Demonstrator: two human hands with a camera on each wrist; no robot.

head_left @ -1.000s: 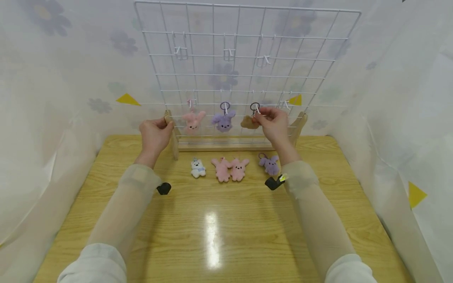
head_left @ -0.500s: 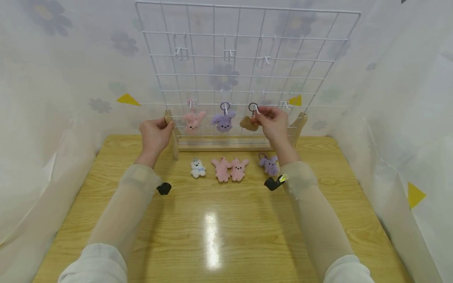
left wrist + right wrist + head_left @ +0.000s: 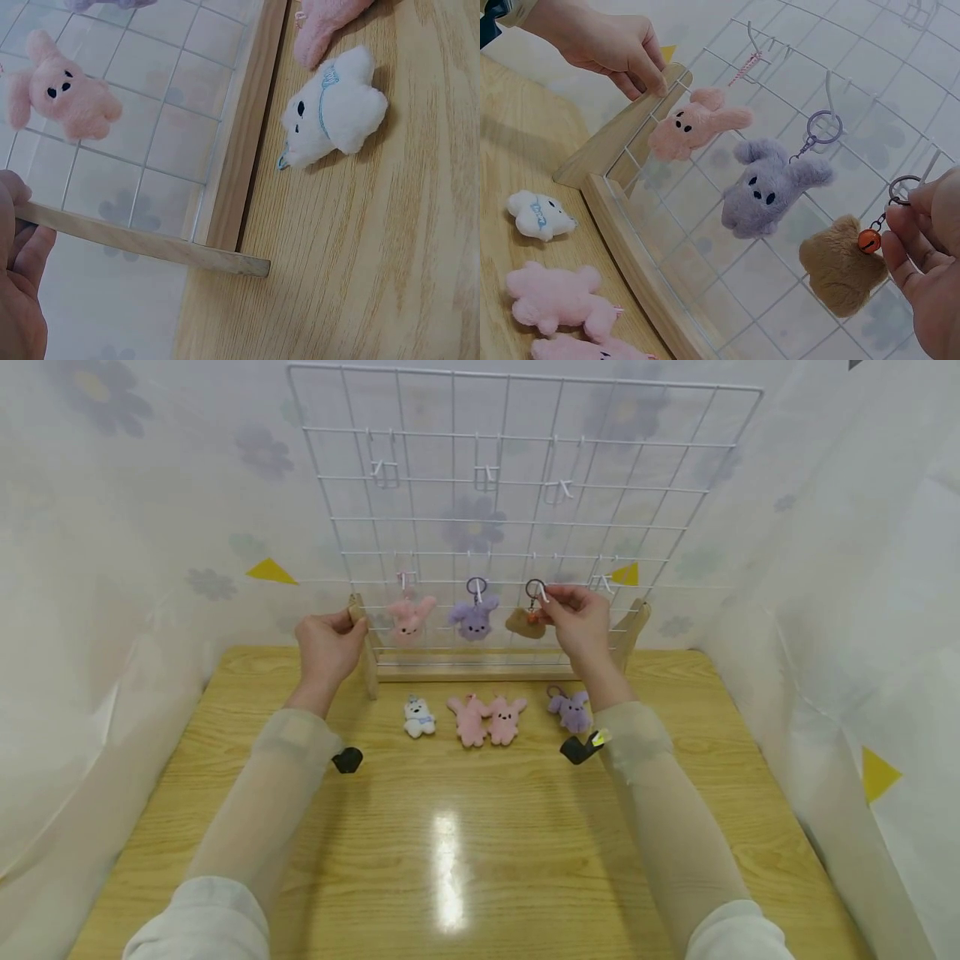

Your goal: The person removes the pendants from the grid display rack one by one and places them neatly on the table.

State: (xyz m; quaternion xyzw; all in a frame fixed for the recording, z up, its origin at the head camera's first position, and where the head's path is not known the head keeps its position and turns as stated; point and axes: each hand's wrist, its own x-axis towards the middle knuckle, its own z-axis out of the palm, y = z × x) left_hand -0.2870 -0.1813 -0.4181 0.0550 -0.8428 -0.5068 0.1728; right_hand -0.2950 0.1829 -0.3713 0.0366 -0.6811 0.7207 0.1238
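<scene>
Left hand: clamped by thumb and fingers on a wooden post, near its top. Right hand, well apart from the left: a brown plush toy is held by its ring at the fingertips. The toy is hung just left of that hand; an orange bell is fixed beside the fingers. A white hook is seen at the ring; whether it is fully threaded cannot be told.

Between the hands: one purple toy and, nearer the left, one pink toy, both hung on a white wire rack. Above the hands: three upper hooks, fitted in a row.

Below the hands, laid on the wooden table: one white toy, nearest the left; two pink plushes, touching; one purple plush, nearest the right.
</scene>
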